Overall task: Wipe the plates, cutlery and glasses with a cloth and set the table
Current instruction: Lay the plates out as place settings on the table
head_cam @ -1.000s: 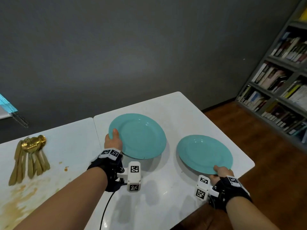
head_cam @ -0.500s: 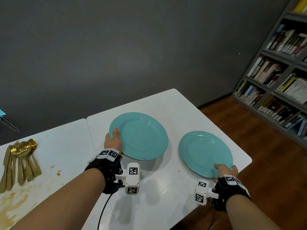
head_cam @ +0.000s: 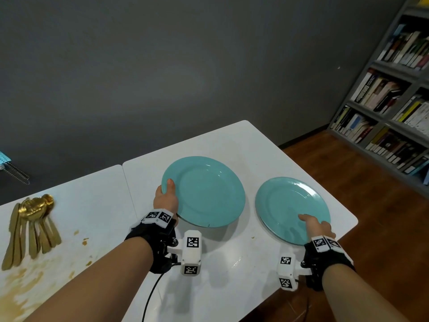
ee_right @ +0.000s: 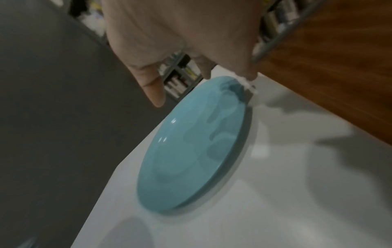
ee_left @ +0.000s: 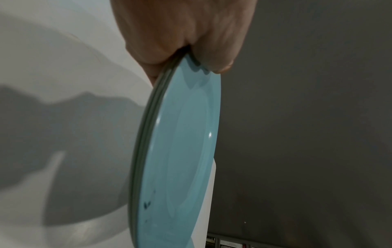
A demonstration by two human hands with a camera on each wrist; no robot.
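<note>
From the head view, two blue plates sit on the white surface (head_cam: 232, 145) near its right end: the left plate (head_cam: 206, 194) is pinched at its rim by the left hand (head_cam: 166, 198), thumb on top, while the right plate (head_cam: 290, 208) lies flat near the corner with the right hand (head_cam: 316, 226) over its near edge, fingers loosely spread. Well apart to the left lies a fan of gold cutlery (head_cam: 30, 226) beside brown stains (head_cam: 21, 280), and a bookshelf (head_cam: 394, 101) stands along the far right wall. The left wrist view shows what the head view hides: fingers (ee_left: 148, 55) curled under the plate's rim, with that plate (ee_left: 180, 151) lifted off the surface and casting a shadow. The right wrist view, blurred, shows the other plate (ee_right: 191, 142) resting flat with the hand (ee_right: 180, 36) above it, fingers straightish and gripping nothing; whether any fingertip touches the rim I cannot tell.
</note>
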